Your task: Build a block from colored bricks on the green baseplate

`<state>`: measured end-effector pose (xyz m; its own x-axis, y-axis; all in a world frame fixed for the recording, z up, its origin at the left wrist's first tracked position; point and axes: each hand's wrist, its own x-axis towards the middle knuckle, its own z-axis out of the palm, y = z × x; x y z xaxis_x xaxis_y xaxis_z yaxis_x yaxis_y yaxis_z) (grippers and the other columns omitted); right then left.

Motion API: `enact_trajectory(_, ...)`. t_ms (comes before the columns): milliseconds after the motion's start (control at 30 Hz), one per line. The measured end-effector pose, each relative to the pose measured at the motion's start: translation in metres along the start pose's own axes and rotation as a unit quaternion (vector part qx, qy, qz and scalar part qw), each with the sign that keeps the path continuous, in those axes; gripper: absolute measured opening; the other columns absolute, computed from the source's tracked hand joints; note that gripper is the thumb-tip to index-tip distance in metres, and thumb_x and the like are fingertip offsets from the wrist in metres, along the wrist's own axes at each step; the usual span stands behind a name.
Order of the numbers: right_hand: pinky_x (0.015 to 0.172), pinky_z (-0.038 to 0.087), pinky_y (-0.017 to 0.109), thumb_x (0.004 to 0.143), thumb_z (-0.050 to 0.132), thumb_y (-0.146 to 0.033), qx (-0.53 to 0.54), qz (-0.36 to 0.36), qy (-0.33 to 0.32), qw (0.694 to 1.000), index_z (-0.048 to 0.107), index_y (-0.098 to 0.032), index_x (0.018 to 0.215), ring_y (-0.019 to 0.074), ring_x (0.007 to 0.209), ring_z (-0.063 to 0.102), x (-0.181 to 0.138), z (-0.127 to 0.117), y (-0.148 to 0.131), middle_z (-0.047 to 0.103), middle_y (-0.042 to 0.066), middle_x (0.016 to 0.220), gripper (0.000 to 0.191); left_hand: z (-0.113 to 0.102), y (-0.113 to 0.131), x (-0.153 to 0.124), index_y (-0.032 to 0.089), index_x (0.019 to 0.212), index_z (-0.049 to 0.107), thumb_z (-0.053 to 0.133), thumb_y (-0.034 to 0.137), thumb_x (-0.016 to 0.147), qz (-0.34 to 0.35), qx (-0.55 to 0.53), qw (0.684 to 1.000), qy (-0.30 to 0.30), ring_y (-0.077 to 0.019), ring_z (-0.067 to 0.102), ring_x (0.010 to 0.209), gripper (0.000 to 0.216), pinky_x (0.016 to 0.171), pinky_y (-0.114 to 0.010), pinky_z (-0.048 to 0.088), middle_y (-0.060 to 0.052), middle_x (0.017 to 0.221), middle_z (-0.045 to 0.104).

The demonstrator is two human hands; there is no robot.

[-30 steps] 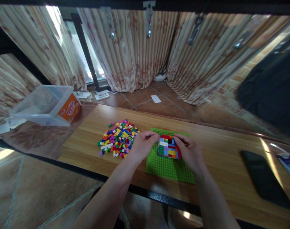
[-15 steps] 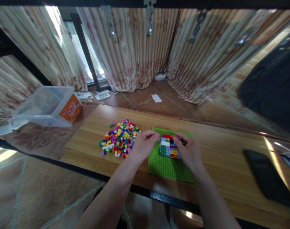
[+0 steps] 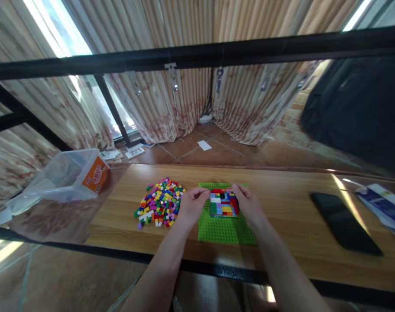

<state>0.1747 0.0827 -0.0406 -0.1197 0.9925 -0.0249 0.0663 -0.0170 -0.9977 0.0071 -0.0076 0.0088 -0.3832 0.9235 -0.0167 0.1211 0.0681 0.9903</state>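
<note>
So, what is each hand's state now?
Left hand: curled at the left edge of the brick block; grip cannot be told.
Right hand: at the block's right edge; grip cannot be told.

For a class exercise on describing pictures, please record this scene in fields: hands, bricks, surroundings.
Left hand: at the left edge of the brick block, fingertips close together; grip unclear
Right hand: at the brick block's right side; grip unclear
Brick block: multicoloured, over the green baseplate
Loose bricks: piled left of the green baseplate, on the wooden surface
Clear bin: left of the wooden surface
Dark flat object: right of the green baseplate
</note>
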Motion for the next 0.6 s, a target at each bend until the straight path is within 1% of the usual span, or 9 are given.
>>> enact_trajectory(100,0.091,0.052,0.032,0.075,0.069,-0.057,0.135,0.005,0.081,0.988,0.07,-0.02,0.101,0.019,0.098,0.068,0.004,-0.006,0.005,0.075,0.005,0.094,0.045,0.0,-0.007,0.005,0.015,0.08,0.074,0.059,0.033,0.079,0.018,0.033,0.999,0.007,-0.0122,0.053,0.061,0.024,0.06,-0.024,0.04,-0.001,0.07,0.068)
enact_trajectory(200,0.086,0.053,0.028,0.077,0.072,-0.042,0.229,0.079,0.114,0.964,0.067,-0.021,0.091,0.015,0.091,0.069,0.01,-0.009,0.0,0.074,0.002,0.085,0.026,0.002,-0.01,0.01,0.014,0.079,0.074,0.056,0.029,0.079,0.016,0.09,0.996,0.0,-0.0126,0.054,0.062,0.023,0.061,-0.024,0.041,-0.002,0.071,0.069)
enact_trajectory(267,0.078,0.054,0.025,0.079,0.069,-0.034,0.246,0.128,0.125,0.953,0.065,-0.02,0.081,0.0136,0.082,0.069,0.013,-0.008,-0.011,0.073,0.001,0.076,0.014,0.003,-0.005,0.012,0.014,0.079,0.074,0.054,0.026,0.081,0.008,0.138,0.99,-0.013,-0.0127,0.055,0.061,0.024,0.06,-0.024,0.04,-0.001,0.068,0.068)
enact_trajectory(300,0.073,0.053,0.024,0.079,0.068,-0.031,0.247,0.141,0.131,0.95,0.064,-0.02,0.077,0.0133,0.077,0.069,0.014,-0.007,-0.018,0.072,0.001,0.072,0.012,0.003,0.0,0.012,0.014,0.079,0.074,0.053,0.026,0.082,0.012,0.166,0.986,-0.029,-0.0127,0.055,0.061,0.025,0.059,-0.024,0.04,-0.001,0.066,0.067)
enact_trajectory(400,0.06,0.049,0.023,0.076,0.069,-0.031,0.244,0.148,0.151,0.946,0.06,-0.02,0.068,0.0131,0.065,0.065,0.008,-0.009,-0.042,0.067,0.0,0.062,0.016,-0.002,0.019,0.004,0.015,0.075,0.074,0.053,0.026,0.084,0.039,0.214,0.974,-0.058,-0.0133,0.057,0.063,0.025,0.061,-0.024,0.041,0.0,0.066,0.067)
enact_trajectory(500,0.057,0.046,0.021,0.07,0.073,-0.036,0.25,0.123,0.17,0.945,0.063,-0.02,0.071,0.0126,0.066,0.064,-0.023,-0.017,-0.06,0.068,-0.001,0.064,0.018,-0.018,0.032,-0.016,0.016,0.076,0.074,0.053,0.022,0.084,0.064,0.262,0.96,-0.074,-0.0148,0.062,0.07,0.023,0.066,-0.025,0.044,-0.002,0.072,0.071)
enact_trajectory(533,0.059,0.046,0.021,0.069,0.075,-0.038,0.25,0.107,0.166,0.948,0.066,-0.021,0.075,0.0125,0.069,0.065,-0.042,-0.02,-0.062,0.069,-0.001,0.068,0.021,-0.025,0.033,-0.025,0.016,0.079,0.074,0.051,0.02,0.085,0.077,0.314,0.943,-0.084,-0.015,0.063,0.072,0.024,0.067,-0.025,0.045,-0.002,0.075,0.072)
enact_trajectory(567,0.062,0.048,0.022,0.066,0.077,-0.042,0.25,0.09,0.15,0.952,0.068,-0.02,0.078,0.0137,0.072,0.066,-0.064,-0.021,-0.061,0.071,0.0,0.072,0.026,-0.032,0.032,-0.035,0.017,0.083,0.074,0.048,0.019,0.087,0.084,0.376,0.919,-0.087,-0.015,0.064,0.074,0.026,0.069,-0.025,0.046,-0.002,0.078,0.073)
enact_trajectory(600,0.064,0.05,0.024,0.066,0.077,-0.048,0.236,0.056,0.107,0.964,0.07,-0.02,0.082,0.0155,0.076,0.068,-0.091,-0.021,-0.059,0.073,0.002,0.076,0.033,-0.039,0.029,-0.046,0.017,0.084,0.074,0.048,0.017,0.087,0.08,0.398,0.91,-0.084,-0.0158,0.065,0.075,0.026,0.07,-0.026,0.046,-0.003,0.08,0.074)
